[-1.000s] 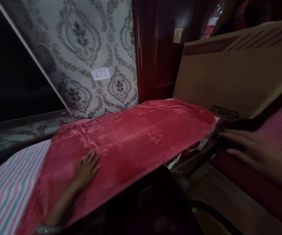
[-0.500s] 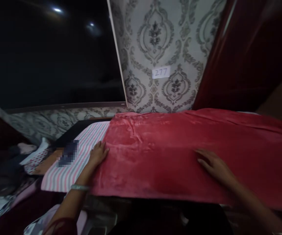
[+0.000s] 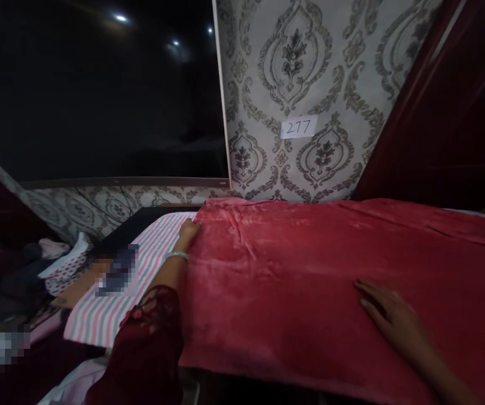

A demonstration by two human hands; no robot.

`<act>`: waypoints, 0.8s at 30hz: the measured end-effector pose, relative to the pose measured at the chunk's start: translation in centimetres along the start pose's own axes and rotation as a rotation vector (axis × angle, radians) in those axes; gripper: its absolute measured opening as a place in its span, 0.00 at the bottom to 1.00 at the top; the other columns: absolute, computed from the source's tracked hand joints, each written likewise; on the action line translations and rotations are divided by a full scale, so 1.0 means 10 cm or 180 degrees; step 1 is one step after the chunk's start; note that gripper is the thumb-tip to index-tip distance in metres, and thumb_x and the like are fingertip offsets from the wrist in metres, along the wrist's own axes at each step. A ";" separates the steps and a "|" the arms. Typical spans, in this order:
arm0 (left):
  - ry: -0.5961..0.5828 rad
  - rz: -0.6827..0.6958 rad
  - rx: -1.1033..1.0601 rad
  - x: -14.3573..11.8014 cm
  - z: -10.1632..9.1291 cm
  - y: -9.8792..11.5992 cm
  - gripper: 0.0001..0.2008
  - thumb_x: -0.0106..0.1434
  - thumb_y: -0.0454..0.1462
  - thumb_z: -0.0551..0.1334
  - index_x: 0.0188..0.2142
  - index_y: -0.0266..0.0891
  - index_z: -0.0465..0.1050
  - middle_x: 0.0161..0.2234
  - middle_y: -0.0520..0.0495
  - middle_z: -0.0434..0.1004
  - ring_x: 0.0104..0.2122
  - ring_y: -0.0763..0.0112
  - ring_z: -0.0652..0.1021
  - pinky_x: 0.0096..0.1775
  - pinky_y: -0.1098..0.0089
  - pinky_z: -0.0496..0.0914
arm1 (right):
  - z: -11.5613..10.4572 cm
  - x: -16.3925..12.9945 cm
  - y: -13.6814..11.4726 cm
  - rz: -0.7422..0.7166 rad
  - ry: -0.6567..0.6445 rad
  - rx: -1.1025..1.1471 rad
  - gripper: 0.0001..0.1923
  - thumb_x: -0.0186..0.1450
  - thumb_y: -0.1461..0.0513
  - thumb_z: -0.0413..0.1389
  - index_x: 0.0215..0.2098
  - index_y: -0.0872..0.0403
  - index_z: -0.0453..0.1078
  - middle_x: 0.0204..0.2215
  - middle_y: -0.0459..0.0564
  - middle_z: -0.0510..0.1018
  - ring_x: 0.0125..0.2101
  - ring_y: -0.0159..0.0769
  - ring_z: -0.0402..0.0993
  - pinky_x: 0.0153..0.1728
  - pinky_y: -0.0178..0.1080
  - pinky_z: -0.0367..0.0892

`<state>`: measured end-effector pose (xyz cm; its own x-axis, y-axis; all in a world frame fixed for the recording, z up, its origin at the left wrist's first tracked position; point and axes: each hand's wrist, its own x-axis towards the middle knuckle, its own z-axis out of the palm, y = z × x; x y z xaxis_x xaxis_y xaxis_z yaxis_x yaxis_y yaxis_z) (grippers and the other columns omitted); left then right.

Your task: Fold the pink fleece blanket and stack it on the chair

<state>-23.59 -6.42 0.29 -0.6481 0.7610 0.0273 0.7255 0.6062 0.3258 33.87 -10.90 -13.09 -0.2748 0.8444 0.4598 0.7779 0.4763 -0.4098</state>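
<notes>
One red cloth is spread over one striped sheet, covering all but its left end. The left hand is curled over the cloth's far left corner, apparently gripping it; the right hand is laid flat, fingers extended, near its front edge. One label reads 277.

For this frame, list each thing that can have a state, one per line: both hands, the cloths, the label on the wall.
Left hand: at the red cloth's left edge, fingers curled on it.
Right hand: flat, palm down on the red cloth.
Red cloth: spread out, slightly creased.
Striped cloth: lying flat, partly under the red cloth.
Label 277: stuck on the patterned wall.
</notes>
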 end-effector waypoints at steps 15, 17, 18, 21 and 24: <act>0.0184 -0.0278 0.0009 0.22 0.07 -0.23 0.18 0.67 0.40 0.56 0.50 0.29 0.72 0.49 0.25 0.78 0.50 0.48 0.79 0.43 0.61 0.70 | -0.02 -0.08 0.06 -0.0147 0.0018 -0.0160 0.26 0.70 0.46 0.46 0.55 0.51 0.73 0.53 0.56 0.77 0.53 0.52 0.74 0.53 0.59 0.71; 0.0058 -0.0236 -0.0033 0.21 -0.02 -0.30 0.17 0.68 0.42 0.56 0.46 0.31 0.76 0.46 0.29 0.80 0.46 0.52 0.80 0.40 0.65 0.70 | -0.02 -0.08 0.06 -0.0173 0.0014 -0.0192 0.26 0.70 0.47 0.46 0.55 0.51 0.73 0.53 0.56 0.78 0.53 0.52 0.74 0.52 0.58 0.71; -0.0001 -0.0203 -0.0051 0.18 -0.06 -0.35 0.17 0.68 0.43 0.56 0.43 0.32 0.77 0.43 0.31 0.81 0.44 0.54 0.81 0.39 0.66 0.70 | -0.02 -0.08 0.06 -0.0189 0.0011 -0.0207 0.26 0.70 0.47 0.45 0.55 0.51 0.73 0.53 0.56 0.78 0.53 0.52 0.74 0.52 0.58 0.71; -0.0119 -0.0148 -0.0044 -0.01 -0.12 -0.55 0.16 0.66 0.46 0.59 0.36 0.34 0.78 0.37 0.36 0.82 0.39 0.57 0.81 0.35 0.68 0.69 | -0.05 -0.07 0.03 -0.0198 -0.0006 -0.0256 0.26 0.70 0.46 0.45 0.55 0.50 0.73 0.53 0.55 0.78 0.52 0.53 0.74 0.52 0.59 0.70; -0.0057 -0.0143 0.0035 -0.27 -0.08 -0.70 0.13 0.64 0.44 0.61 0.36 0.36 0.77 0.39 0.37 0.82 0.40 0.56 0.80 0.36 0.68 0.68 | -0.08 -0.06 -0.01 -0.0187 -0.0003 -0.0281 0.26 0.70 0.47 0.45 0.54 0.50 0.73 0.52 0.55 0.78 0.51 0.53 0.74 0.52 0.59 0.69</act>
<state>-27.15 -12.92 -1.33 -0.6759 0.7370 -0.0042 0.6984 0.6423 0.3159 34.39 -11.67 -12.70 -0.3219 0.8159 0.4803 0.8073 0.5015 -0.3111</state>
